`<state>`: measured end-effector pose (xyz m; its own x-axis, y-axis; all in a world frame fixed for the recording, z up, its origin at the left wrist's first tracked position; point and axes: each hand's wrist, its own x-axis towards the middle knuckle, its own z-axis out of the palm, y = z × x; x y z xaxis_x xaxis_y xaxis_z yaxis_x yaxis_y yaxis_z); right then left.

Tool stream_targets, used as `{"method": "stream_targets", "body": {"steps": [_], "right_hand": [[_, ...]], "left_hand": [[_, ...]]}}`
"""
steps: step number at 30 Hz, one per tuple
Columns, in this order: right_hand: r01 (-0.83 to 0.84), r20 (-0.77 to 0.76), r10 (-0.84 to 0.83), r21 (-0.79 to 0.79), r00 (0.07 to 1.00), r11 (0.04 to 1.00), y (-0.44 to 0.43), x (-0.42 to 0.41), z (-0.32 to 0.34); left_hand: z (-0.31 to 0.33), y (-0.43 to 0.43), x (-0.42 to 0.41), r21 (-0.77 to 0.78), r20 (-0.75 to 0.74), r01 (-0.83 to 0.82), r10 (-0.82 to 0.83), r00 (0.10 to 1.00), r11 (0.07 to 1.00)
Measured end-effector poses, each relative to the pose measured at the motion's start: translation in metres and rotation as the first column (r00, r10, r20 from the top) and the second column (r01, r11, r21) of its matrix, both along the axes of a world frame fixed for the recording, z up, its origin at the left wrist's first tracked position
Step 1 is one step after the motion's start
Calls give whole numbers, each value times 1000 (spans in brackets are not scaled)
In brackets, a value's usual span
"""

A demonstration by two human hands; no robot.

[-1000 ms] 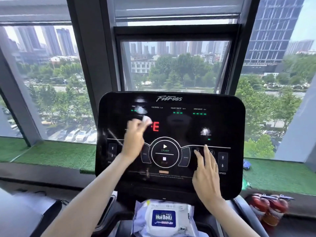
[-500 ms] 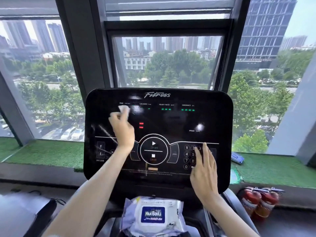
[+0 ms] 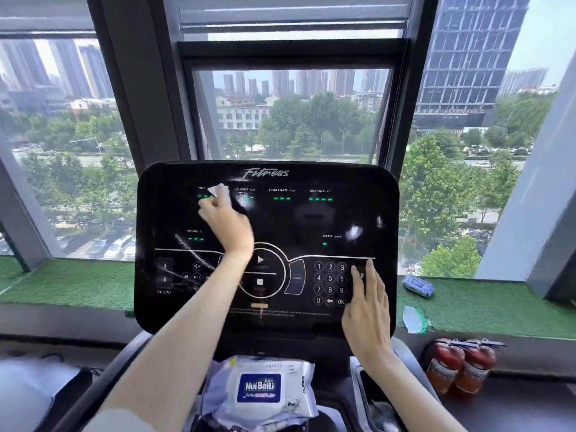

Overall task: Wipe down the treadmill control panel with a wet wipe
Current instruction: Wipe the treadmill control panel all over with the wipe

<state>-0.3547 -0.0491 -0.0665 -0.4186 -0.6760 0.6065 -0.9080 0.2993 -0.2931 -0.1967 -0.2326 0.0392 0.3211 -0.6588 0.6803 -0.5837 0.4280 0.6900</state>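
The left hand (image 3: 229, 226) pinches the wet wipe (image 3: 220, 192) against the control panel (image 3: 358, 210). The right hand (image 3: 367, 310) rests flat, fingers spread. Sweep evenly rightward from the fingers, pressing lightly.

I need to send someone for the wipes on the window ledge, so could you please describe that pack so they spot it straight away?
Start at the black treadmill control panel and look to its right, along the green turf ledge under the window. The blue wipes pack lies there near the glass. Unlike the larger white pack below the panel, it is small and blue.
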Motion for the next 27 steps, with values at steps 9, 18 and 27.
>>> {"method": "stream_targets", "body": {"steps": [9,18,27], "right_hand": [[-41,-80,29,-157,996,987,15,-20,-1],[-11,55,11,-4,998,1000,23,-25,-11],[-7,91,6,13,996,1000,25,7,-20]], "left_hand": [[-32,41,-34,-18,929,668,-235,287,744],[-30,77,-103,-120,367,401,-335,868,908],[-102,41,36,-161,881,633,-178,438,758]]}}
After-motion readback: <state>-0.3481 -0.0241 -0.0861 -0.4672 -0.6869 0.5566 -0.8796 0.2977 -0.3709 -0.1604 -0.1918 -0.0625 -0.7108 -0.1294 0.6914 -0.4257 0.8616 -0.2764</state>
